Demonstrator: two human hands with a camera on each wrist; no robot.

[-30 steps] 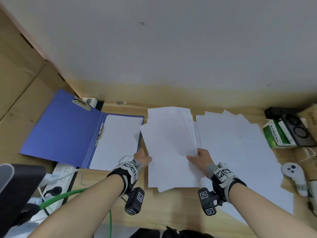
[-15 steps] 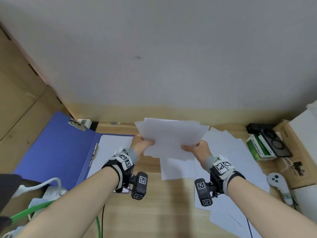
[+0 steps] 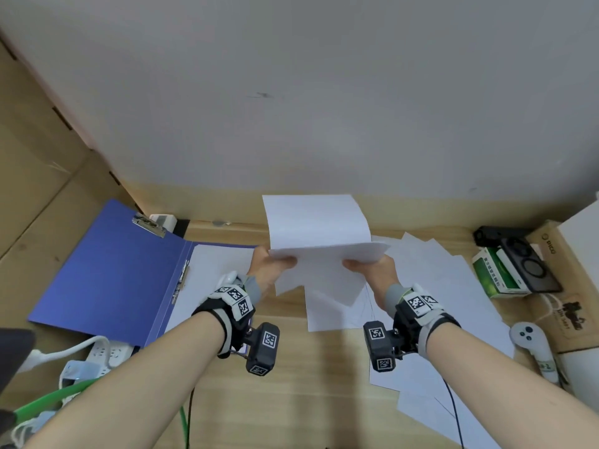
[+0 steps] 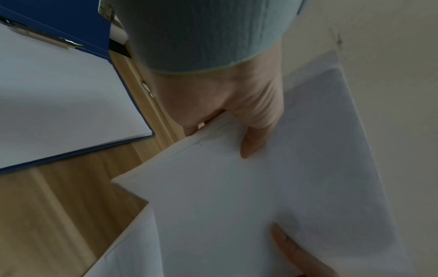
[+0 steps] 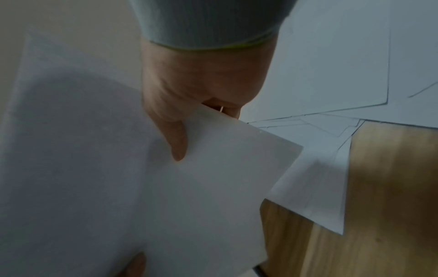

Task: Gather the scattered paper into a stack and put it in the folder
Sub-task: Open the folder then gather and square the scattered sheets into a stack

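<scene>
A bundle of white paper sheets (image 3: 316, 228) stands almost upright above the wooden desk, its sheets unevenly aligned. My left hand (image 3: 269, 267) pinches its left edge, thumb on the near face (image 4: 251, 142). My right hand (image 3: 372, 270) pinches the right edge, thumb likewise in front (image 5: 177, 144). The blue folder (image 3: 107, 273) lies open at the left with white sheets (image 3: 210, 273) under its clip on the right half. More loose sheets (image 3: 453, 286) lie scattered on the desk to the right and below my hands (image 3: 334, 312).
A green-and-white box (image 3: 496, 273) and a black device (image 3: 522, 257) sit at the right edge, a white controller (image 3: 531, 345) nearer me. A power strip (image 3: 107, 354) and green cable (image 3: 48, 400) lie at the lower left. The wall is close behind the desk.
Both hands have lifted the gathered sheets off the desk and tipped them from flat to nearly upright; one sheet stays on the desk beneath.
</scene>
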